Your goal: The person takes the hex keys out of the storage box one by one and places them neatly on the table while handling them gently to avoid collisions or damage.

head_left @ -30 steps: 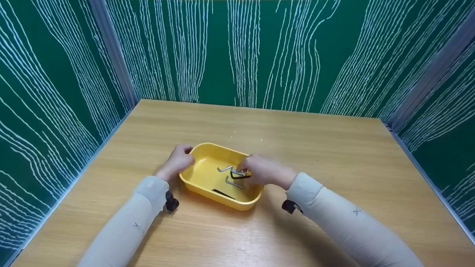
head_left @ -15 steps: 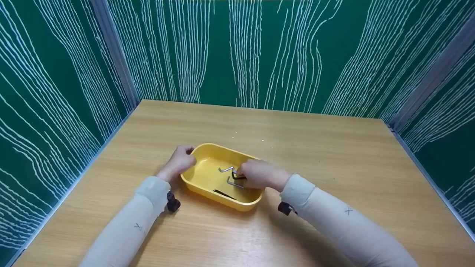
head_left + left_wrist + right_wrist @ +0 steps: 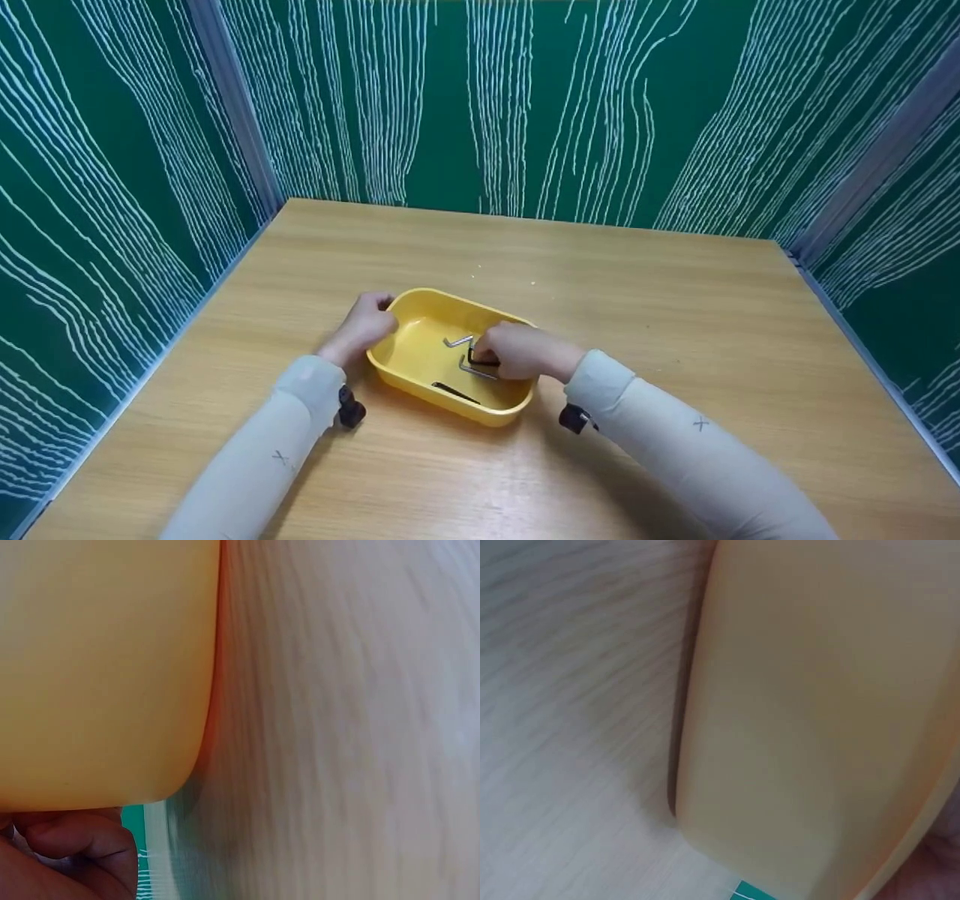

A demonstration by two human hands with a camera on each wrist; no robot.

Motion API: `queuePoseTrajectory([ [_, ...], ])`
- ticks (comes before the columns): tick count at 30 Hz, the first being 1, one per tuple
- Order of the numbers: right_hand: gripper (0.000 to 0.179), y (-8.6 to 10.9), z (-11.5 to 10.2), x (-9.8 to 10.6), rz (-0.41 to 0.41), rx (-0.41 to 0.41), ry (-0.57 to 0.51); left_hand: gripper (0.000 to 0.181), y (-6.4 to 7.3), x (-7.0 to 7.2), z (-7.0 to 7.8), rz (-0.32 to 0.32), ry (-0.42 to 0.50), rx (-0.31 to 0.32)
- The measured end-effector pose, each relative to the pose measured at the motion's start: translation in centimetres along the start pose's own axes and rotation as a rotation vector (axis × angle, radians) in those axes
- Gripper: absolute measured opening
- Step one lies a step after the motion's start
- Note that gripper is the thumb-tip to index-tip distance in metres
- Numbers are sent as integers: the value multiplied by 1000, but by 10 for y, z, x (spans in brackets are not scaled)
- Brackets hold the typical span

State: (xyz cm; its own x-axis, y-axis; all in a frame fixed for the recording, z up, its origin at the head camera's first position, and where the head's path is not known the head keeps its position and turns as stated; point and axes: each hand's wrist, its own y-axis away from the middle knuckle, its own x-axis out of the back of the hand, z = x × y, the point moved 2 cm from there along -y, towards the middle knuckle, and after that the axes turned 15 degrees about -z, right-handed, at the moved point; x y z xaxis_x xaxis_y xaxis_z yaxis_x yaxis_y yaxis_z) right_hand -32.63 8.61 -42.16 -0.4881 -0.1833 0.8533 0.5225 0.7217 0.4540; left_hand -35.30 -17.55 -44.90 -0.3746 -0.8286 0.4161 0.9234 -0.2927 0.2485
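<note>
The yellow box point(image 3: 412, 356) sits on the table point(image 3: 637, 300), its end at ten o'clock gripped by the left hand point(image 3: 364, 326), fingers curled on the rim. The right hand point(image 3: 521, 349) reaches in over the three o'clock end; its fingertips are hidden, so I cannot tell whether they pinch anything. At its eight o'clock, close against it, lie the black hex key point(image 3: 471, 354) and the grey hex key point(image 3: 478, 372); the silver hex key point(image 3: 457, 342) is just beside them, towards eleven.

The main risk, I judge, is a muddled pick: with the keys bunched, the fingers could catch two or nudge one away. Thin metal on a smooth floor probably slides easily. The dark strip point(image 3: 455, 392) at six o'clock, by the wall, could be overlooked. If the left grip slackened, a push from the right hand might swing the box.
</note>
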Motion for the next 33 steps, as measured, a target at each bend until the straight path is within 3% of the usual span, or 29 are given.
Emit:
queuePoseTrajectory([
  [7, 28, -2, 4, 2, 24, 76, -73, 47, -3, 0, -1, 24, -6, -57],
  [20, 28, -6, 6, 1, -41, 5, -153, 48, -2, -2, -2, 8, 12, -17],
  [33, 15, 2, 4, 8, 121, -8, -142, 46, -2, 0, -2, 17, -1, -63],
])
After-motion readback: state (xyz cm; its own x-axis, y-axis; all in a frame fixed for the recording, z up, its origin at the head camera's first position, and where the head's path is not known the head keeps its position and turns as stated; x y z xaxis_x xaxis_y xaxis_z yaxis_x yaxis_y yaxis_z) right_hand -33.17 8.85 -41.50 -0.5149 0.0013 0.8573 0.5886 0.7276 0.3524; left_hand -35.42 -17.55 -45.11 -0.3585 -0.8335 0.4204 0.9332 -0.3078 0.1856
